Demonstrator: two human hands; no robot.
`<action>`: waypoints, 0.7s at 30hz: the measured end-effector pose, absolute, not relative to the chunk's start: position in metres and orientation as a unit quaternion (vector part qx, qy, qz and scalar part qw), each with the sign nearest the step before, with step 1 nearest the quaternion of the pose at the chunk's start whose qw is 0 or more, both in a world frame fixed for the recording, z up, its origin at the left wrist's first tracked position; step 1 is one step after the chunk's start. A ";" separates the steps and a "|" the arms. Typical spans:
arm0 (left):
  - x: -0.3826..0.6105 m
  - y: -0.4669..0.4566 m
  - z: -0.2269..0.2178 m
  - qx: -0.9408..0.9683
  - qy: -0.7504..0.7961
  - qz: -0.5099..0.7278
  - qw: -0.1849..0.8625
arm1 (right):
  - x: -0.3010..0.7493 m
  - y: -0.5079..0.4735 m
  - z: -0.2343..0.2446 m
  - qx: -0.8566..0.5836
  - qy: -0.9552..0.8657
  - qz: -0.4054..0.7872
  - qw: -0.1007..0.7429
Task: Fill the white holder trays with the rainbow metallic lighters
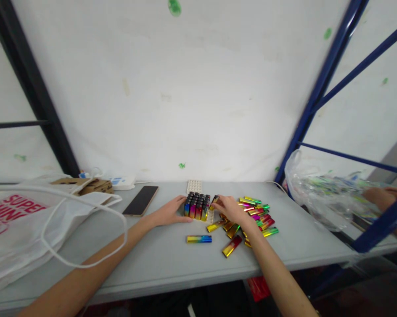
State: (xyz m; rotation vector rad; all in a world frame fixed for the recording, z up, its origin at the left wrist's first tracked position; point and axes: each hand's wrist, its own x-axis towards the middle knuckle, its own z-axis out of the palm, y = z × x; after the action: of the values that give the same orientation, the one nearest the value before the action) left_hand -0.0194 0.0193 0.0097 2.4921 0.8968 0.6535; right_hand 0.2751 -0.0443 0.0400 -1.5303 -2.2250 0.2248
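A white tray stands on the grey table with several rainbow-coloured lighters upright in it. My left hand rests against the left side of that block, fingers curled against it. My right hand pinches one lighter at the tray's right edge. A loose pile of the same lighters lies to the right of my right hand. Two more lie apart in front, a blue-and-yellow one and a red-and-yellow one.
A black phone lies left of the tray, an empty white tray behind it. A white shopping bag and a cardboard box fill the left side. A clear plastic bag sits at right, where another person's hand shows behind a blue frame.
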 end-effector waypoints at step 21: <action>-0.020 0.020 0.007 0.898 0.304 0.240 0.210 | 0.276 -0.107 0.107 -0.491 -0.838 0.186 0.146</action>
State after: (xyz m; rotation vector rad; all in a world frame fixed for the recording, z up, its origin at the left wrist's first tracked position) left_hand -0.0200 0.0204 0.0067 2.4967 0.8452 0.6668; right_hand 0.2757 -0.1070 0.1067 -1.4147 -2.4129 0.5342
